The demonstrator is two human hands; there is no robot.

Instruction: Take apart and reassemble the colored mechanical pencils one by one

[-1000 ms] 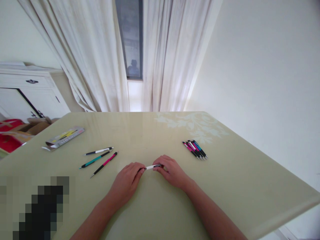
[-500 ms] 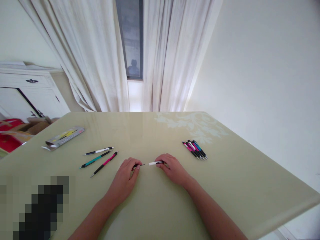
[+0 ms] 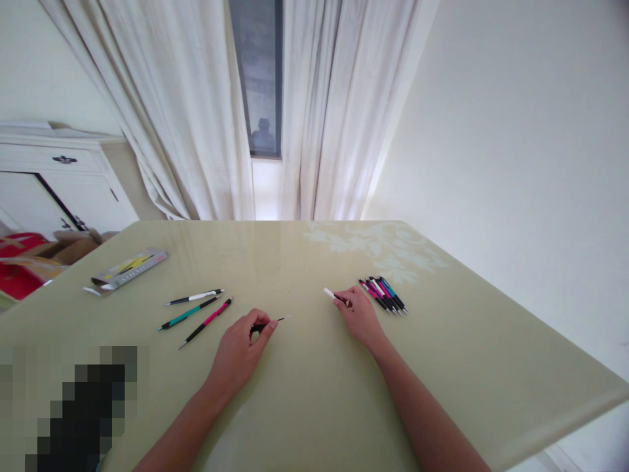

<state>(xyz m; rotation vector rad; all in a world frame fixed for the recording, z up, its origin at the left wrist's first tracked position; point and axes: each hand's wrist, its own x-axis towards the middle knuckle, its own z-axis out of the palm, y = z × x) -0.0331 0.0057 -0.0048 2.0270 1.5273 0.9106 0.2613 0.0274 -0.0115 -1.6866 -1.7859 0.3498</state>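
My left hand (image 3: 251, 337) is closed on the black front part of a pen (image 3: 257, 327), and its thin refill (image 3: 282, 319) sticks out to the right. Between thumb and fingers, my right hand (image 3: 360, 315) pinches a white pen barrel (image 3: 329, 292) with a dark clip end. The two pen parts are apart, with table surface between them. Left of my left hand lie a white-and-black pen (image 3: 196, 297), a teal pen (image 3: 189, 313) and a pink-and-black pen (image 3: 206, 322). Several pens (image 3: 382, 294) lie side by side just beyond my right hand.
A grey pen box (image 3: 126, 269) with an open end lies at the table's left. The pale table (image 3: 304, 406) has its far edge by the curtains (image 3: 196, 131). A white cabinet (image 3: 59, 177) and red boxes (image 3: 22, 262) stand to the left.
My right hand has moved right and away from me with the white barrel, widening the gap to the refill. The barrel is now tilted differently. My left hand has barely moved.
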